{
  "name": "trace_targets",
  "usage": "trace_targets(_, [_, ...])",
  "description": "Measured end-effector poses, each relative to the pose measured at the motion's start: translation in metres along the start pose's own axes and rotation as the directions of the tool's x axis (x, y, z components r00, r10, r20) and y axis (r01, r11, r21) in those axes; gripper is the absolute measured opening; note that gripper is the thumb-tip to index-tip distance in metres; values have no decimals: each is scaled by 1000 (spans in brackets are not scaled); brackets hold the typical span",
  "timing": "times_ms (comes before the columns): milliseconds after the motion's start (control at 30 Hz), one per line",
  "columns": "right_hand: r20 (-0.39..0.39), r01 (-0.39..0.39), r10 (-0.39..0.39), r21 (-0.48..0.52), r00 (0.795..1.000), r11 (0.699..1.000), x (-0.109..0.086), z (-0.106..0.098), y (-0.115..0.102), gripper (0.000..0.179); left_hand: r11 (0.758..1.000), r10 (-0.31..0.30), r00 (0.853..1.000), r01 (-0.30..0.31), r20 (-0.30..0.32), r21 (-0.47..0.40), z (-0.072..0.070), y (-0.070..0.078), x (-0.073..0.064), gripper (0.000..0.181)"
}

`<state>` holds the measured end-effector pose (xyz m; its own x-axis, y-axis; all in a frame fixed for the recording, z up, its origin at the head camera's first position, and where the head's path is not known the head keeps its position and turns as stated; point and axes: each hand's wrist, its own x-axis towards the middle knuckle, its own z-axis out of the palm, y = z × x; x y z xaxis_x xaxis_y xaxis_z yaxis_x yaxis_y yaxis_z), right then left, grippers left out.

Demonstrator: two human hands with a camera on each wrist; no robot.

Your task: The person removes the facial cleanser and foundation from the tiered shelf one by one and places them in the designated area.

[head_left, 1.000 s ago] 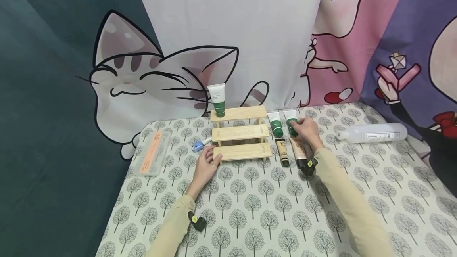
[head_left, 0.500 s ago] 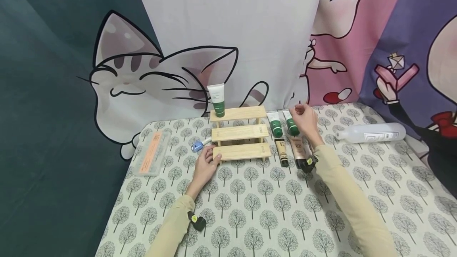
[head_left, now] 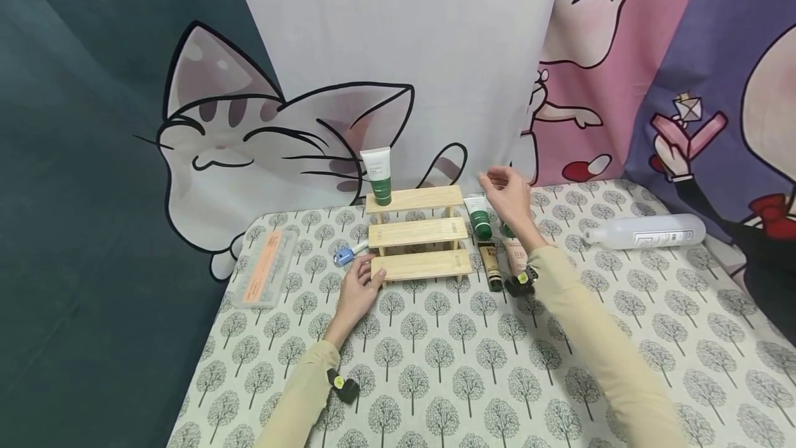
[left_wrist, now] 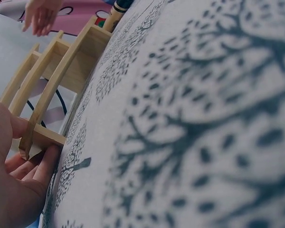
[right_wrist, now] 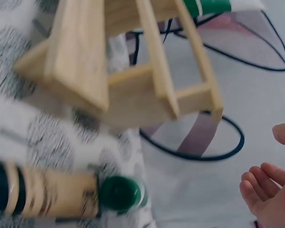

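A three-step wooden display rack point(head_left: 418, 231) stands on the table. My left hand point(head_left: 361, 289) grips the left end of its lowest step, thumb on top and fingers underneath in the left wrist view. A white-and-green squeeze tube point(head_left: 378, 177) stands upright on the top step, at the left. My right hand point(head_left: 508, 198) is raised right of the rack, fingers loosely bent, with nothing between thumb and fingers in the right wrist view. Near it lie another white-and-green tube point(head_left: 479, 218), a gold tube point(head_left: 490, 266) and a beige BB cream tube point(head_left: 515, 256). The hand mostly hides one more green tube.
A clear bottle point(head_left: 649, 231) lies at the right of the table. At the left is a clear plastic case point(head_left: 267, 268) with an orange label. A small blue-and-white object point(head_left: 349, 252) lies beside the rack. A printed cloth hangs behind.
My right hand has let go of the right-hand green tube, risen, and moved left toward the rack. The left hand keeps its grip on the rack.
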<state>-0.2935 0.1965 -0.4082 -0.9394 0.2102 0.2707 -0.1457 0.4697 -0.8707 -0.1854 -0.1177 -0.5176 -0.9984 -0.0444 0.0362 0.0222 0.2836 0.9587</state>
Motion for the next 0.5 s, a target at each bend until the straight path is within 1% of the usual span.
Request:
trace_targets(267, [66,47,-53,88,996,995,-6,19,-30,49,1000,4,1000,-4,-3,0,1,-2,0,53])
trace_targets(300, [72,52,-59,100,996,994,-6,22,-34,48,1000,-2,1000,2,-2,-1,2,-1,0,53])
trace_targets(367, [87,58,-68,116,994,992,-7,27,-42,48,1000,-4,1000,4,4,-1,1,9,-4,53])
trace_targets(500, [110,73,-87,126,990,989,-9,38,-54,46,1000,-5,1000,5,13,2,0,10,-3,53])
